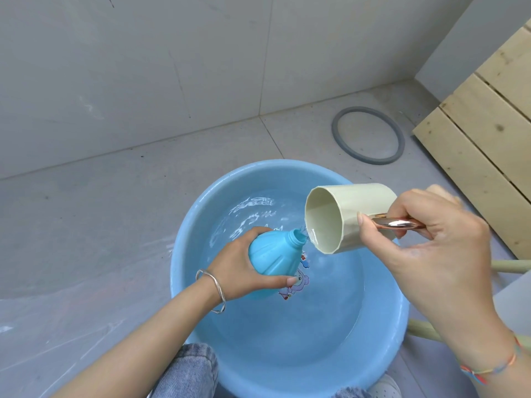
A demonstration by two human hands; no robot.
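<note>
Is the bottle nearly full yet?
Not sure; the bottle is opaque. Done: its cap is off and the cup holds water. Now: the left hand holds the bottle over the basin while the right hand tips the cup at its mouth. Left: pouring the rest.

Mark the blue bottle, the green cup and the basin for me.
blue bottle (270, 254), head view, ribbed shoulder.
green cup (365, 196), head view, outer wall.
basin (178, 254), head view, left rim.
</note>
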